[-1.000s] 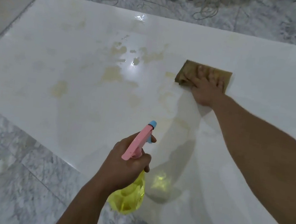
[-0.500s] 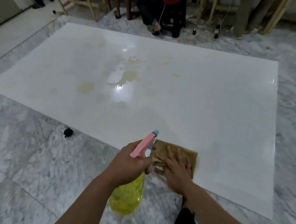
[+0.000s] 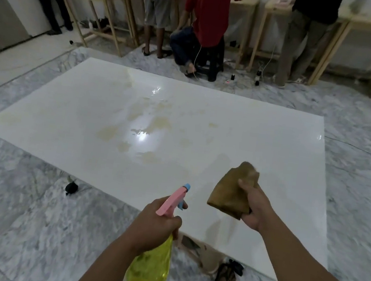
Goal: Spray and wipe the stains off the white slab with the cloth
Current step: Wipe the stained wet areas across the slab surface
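The room is dim and evenly lit from overhead, with colours muted and the standing people at the far tables dark and low in detail. Small white glare spots sit on the glossy white slab (image 3: 238,147), the brightest near its middle among the yellowish stains (image 3: 110,132), and soft shadows fall on its near edge. The wide-angle lens bows the slab's edges and the marble floor (image 3: 17,212) toward the corners, and the brown cloth (image 3: 229,193) is slightly motion-blurred at its top.
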